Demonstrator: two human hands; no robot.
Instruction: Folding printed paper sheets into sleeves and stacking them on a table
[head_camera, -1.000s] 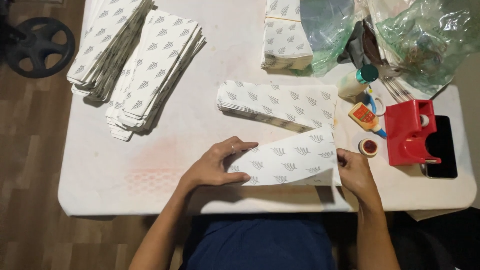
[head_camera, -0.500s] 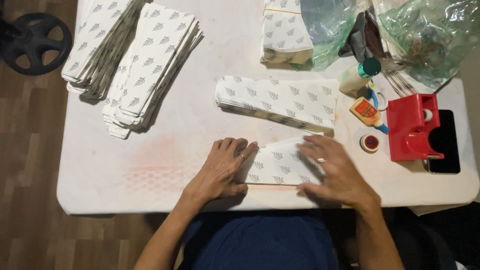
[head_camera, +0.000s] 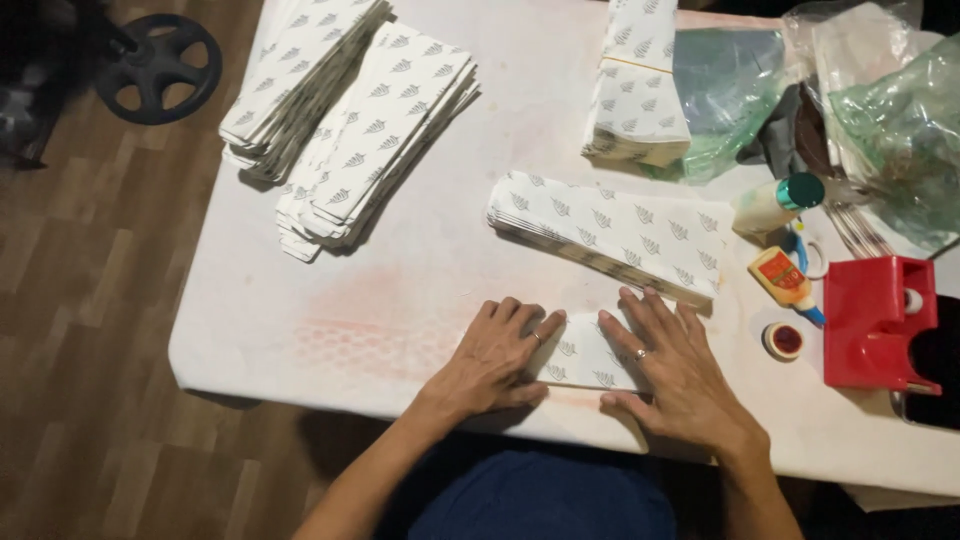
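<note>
A folded white paper piece with a grey leaf print (head_camera: 583, 352) lies flat near the front edge of the white table (head_camera: 330, 300). My left hand (head_camera: 497, 355) lies flat on its left end, fingers spread. My right hand (head_camera: 675, 365), with a ring, presses down on its right end. Only the middle strip of the paper shows between the two hands. Just beyond the hands lies a stack of the same printed sheets (head_camera: 610, 232).
Two long piles of printed sheets (head_camera: 350, 110) fill the far left. A banded bundle (head_camera: 636, 90) and plastic bags (head_camera: 880, 110) sit at the back right. A red tape dispenser (head_camera: 875, 320), glue bottles (head_camera: 780, 200) and a small round lid (head_camera: 783, 340) stand on the right.
The paper piece, held up and partly unfolded a second ago, now lies folded smaller and flat. Both hands have come down onto it and moved closer together.
</note>
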